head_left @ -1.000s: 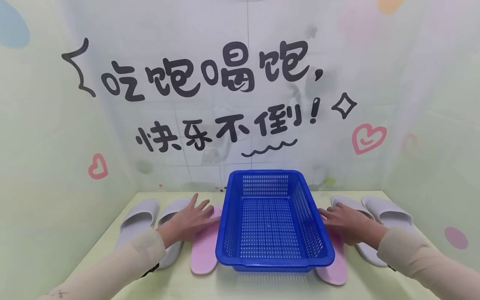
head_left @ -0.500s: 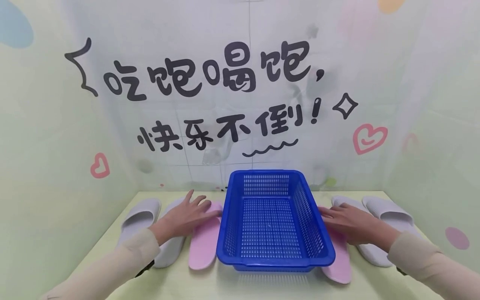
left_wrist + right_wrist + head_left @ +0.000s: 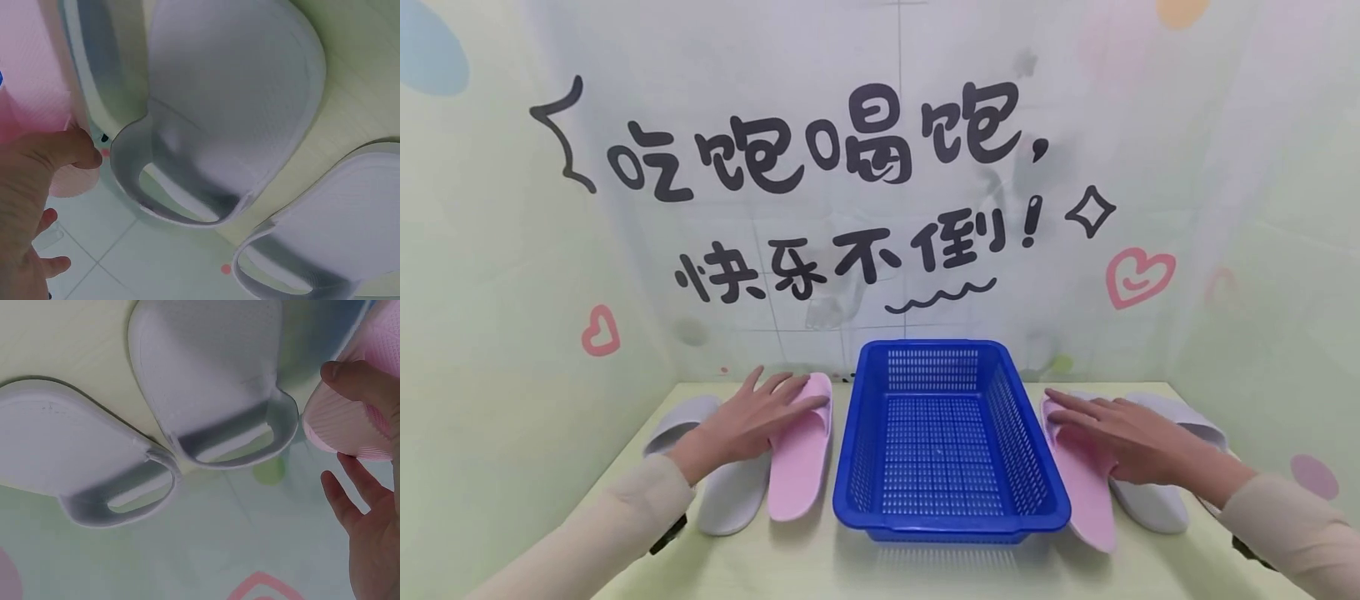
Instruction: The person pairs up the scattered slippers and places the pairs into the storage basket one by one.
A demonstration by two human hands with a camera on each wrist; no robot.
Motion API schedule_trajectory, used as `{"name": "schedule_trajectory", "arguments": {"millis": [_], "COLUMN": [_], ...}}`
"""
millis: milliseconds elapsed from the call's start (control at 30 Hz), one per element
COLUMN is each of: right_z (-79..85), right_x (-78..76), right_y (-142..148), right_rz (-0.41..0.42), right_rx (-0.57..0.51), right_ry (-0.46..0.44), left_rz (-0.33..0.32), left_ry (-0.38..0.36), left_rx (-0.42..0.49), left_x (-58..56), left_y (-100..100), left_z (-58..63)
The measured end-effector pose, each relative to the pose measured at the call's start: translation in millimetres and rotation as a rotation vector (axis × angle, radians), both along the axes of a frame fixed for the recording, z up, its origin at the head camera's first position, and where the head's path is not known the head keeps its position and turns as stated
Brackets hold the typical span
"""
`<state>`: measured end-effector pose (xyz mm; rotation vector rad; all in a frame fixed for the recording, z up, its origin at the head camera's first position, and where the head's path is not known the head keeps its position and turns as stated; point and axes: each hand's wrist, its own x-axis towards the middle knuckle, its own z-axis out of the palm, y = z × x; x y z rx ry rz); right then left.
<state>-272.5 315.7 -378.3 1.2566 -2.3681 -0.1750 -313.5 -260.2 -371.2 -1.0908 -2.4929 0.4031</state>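
Note:
To the left of the blue basket (image 3: pixel 951 525), my left hand (image 3: pixel 752 421) pinches a pink slipper (image 3: pixel 797 479) by its strap end. The left wrist view shows the thumb on the edge of this slipper (image 3: pixel 37 56), with other fingers spread. On the basket's right, my right hand (image 3: pixel 1142 437) grips the second pink slipper (image 3: pixel 1086 500) by its front part. Thumb and fingers hold that slipper's toe (image 3: pixel 331 419) in the right wrist view. Both pink slippers look raised off the table. The basket holds nothing and stands between them.
Two grey slippers stand at the left, one (image 3: pixel 733 496) beside my left hand and one (image 3: pixel 681 417) farther out. Another grey pair, nearer (image 3: pixel 1150 504) and outer (image 3: pixel 1198 417), is at the right. A printed wall (image 3: pixel 880 208) closes off the table's (image 3: pixel 775 567) back.
Both pink slippers have moved outward from the basket and up, the left one leftward and the right one rightward, held by my hands. The basket and grey slippers have stayed in place.

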Motion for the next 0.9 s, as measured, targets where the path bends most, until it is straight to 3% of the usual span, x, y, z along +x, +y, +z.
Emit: {"name": "schedule_trajectory", "arguments": {"millis": [267,400,600,900], "right_z": [25.4,42.6,60.7,72.4], "right_x": [-3.2,-0.3,6.0,8.4], "right_y": [14.3,14.3,2.9,-21.2], "right_rz": [-0.034,-0.056,-0.189,-0.291], "right_rx": [-0.073,-0.149,-0.234,-0.292], "right_ry": [0.065,0.009,-0.112,-0.15], "left_rz": [-0.007,-0.02,-0.006,0.03], "left_ry": [-0.036,-0.062,-0.089,-0.053], "left_rx": [0.089,0.14,0.209,0.348], "left_x": [-2.5,-2.2,-1.8,0.0], "left_y": [-3.2,-1.2,4.1,21.9], "left_z": [17.8,28.6,40.5,47.9]}}
